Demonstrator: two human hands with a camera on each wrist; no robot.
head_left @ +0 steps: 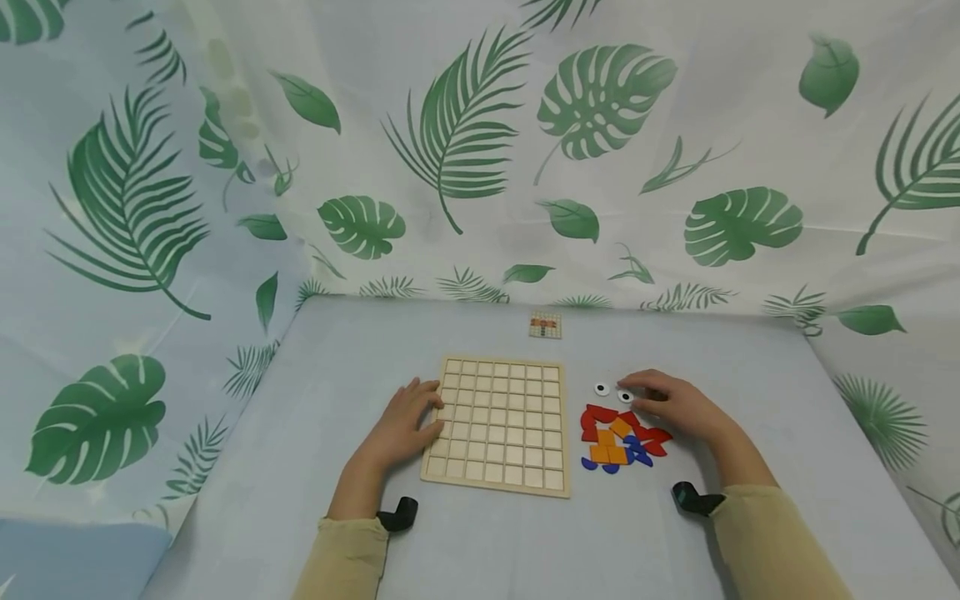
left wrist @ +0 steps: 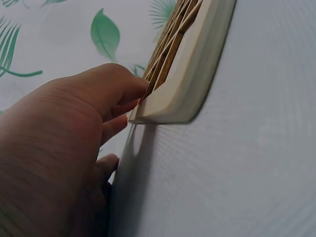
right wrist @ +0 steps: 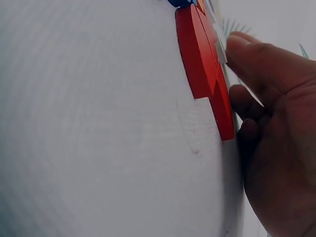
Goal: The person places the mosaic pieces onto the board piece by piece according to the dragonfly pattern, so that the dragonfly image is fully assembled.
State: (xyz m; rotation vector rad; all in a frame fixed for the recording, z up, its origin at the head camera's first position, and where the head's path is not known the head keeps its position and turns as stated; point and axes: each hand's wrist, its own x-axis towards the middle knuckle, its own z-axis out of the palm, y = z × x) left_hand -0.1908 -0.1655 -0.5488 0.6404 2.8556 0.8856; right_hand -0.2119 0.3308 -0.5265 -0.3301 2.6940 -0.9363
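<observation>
My left hand [head_left: 399, 423] rests against the left edge of a square wooden grid board [head_left: 497, 425], its fingertips and thumb touching the rim. The left wrist view shows the thumb over the edge of the same board [left wrist: 173, 103]. To the board's right, my right hand [head_left: 678, 404] pinches a round white eye piece [head_left: 626, 396] with a black dot between thumb and fingertips. In the right wrist view, that white piece [right wrist: 220, 49] is seen edge-on by the fingertip. Another eye piece [head_left: 602, 388] lies just left of it.
Below the eye pieces lies a cluster of flat red pieces [head_left: 655, 435], orange squares [head_left: 606, 454] and blue pieces [head_left: 589, 463]. A small pattern card [head_left: 545, 325] lies behind the board. Leaf-printed curtains [head_left: 480, 275] border the pale tabletop [head_left: 360, 333].
</observation>
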